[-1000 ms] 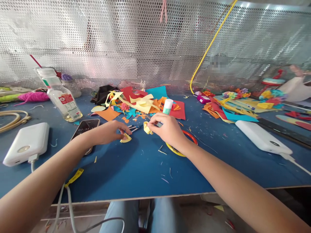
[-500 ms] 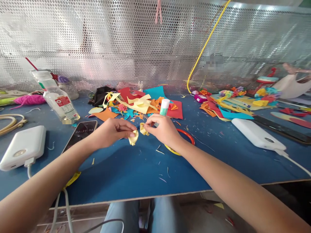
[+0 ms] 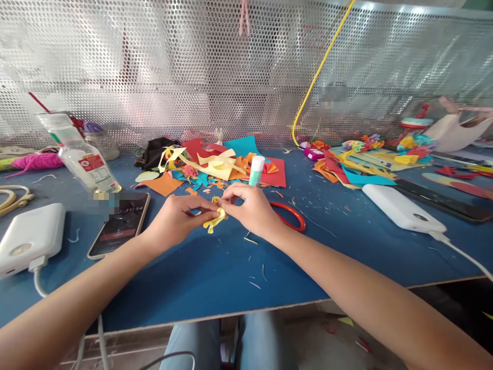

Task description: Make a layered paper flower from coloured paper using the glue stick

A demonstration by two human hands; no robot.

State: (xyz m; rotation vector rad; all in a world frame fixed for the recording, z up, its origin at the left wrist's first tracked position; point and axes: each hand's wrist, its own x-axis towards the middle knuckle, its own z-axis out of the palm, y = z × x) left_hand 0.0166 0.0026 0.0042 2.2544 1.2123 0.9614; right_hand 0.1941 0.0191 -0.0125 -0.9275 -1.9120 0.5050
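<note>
Perforated metal panel (image 3: 215, 77) behind blue worktop (image 3: 154, 293). Crumpled yellow paper (image 3: 216, 221) lies left of the upright glue stick (image 3: 256, 174), on the person's side of it, directly between both hands' fingertips. Left hand (image 3: 179, 218): fingers closed in a pinch on its near part. Right hand (image 3: 250, 208): fingers pinched on its far part. Neither hand clearly nearer. Long axis looks slanted, near-left to far-right; one piece or two, can't tell.

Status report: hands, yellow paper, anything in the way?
Left hand, right hand both pinching yellow paper. White-capped tube upright just beyond right hand. Red loop to the right.
</note>
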